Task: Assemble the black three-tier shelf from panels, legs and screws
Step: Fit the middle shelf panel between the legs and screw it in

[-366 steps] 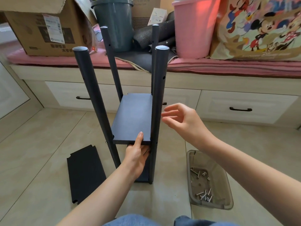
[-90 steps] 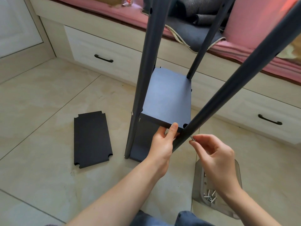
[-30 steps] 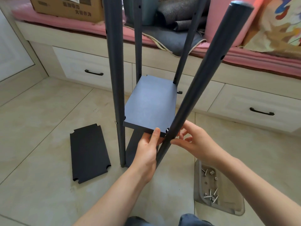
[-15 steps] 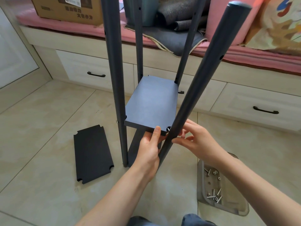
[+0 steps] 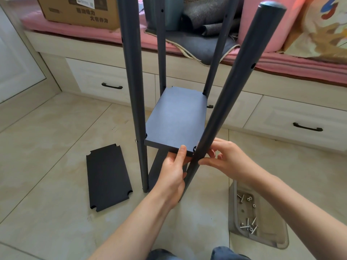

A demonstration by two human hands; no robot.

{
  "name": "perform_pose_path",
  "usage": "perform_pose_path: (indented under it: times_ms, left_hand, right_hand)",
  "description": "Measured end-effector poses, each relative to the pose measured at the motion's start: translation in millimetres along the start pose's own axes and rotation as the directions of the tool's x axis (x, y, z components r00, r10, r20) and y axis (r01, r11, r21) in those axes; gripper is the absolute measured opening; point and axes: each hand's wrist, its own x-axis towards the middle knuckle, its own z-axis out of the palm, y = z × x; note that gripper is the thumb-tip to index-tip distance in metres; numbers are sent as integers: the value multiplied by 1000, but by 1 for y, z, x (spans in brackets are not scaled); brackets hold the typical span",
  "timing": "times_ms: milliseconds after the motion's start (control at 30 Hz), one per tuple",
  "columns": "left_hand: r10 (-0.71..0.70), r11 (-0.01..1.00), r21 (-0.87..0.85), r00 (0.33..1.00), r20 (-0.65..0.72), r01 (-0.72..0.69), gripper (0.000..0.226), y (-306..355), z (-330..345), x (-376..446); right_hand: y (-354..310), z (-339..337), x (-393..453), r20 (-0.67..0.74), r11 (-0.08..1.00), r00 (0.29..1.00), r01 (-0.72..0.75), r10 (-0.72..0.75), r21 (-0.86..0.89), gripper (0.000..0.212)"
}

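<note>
The part-built black shelf stands on the floor with its legs up. Its middle panel (image 5: 176, 117) sits between the near left leg (image 5: 131, 72) and the near right leg (image 5: 234, 87), above the bottom panel (image 5: 156, 173). My left hand (image 5: 172, 173) grips the middle panel's near edge, thumb on top and fingers underneath. My right hand (image 5: 227, 158) is at the outer side of the near right leg at panel height, fingertips pinched together on a screw that they mostly hide. A loose third panel (image 5: 108, 177) lies flat on the floor to the left.
A clear plastic tray (image 5: 277, 243) with several screws and washers sits on the tiles at lower right. Behind the shelf runs a bench with drawers (image 5: 112, 85), carrying a cardboard box (image 5: 78, 12), a pink bin (image 5: 247, 15) and cushions. My knees are at the bottom edge.
My right hand brought a screw to the near right leg and has stayed there for the last second. My left hand keeps its grip on the panel edge. The view shifted only slightly.
</note>
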Motion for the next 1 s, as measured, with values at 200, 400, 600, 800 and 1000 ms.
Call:
perform_pose_path:
  times_ms: [200, 400, 600, 800, 1000]
  left_hand:
    - [28, 999, 31, 999, 22, -29, 27, 0, -4, 1]
    - [-4, 999, 44, 999, 51, 2, 26, 2, -4, 3]
    - [-9, 1000, -4, 998, 57, 9, 27, 3, -4, 4]
    - [11, 1000, -23, 998, 69, -9, 45, 2, -10, 5]
    - [2, 1000, -5, 997, 73, -2, 46, -1, -8, 7]
  right_hand:
    - [3, 6, 1, -93, 989, 993, 56, -69, -135, 29]
    - [6, 2, 3, -140, 998, 990, 8, -16, -60, 32]
    - [3, 4, 3, -112, 992, 990, 80, -91, -102, 25]
    - [2, 5, 1, -135, 984, 985, 91, -112, -153, 25]
    - [0, 4, 0, -151, 979, 984, 60, -90, -193, 27]
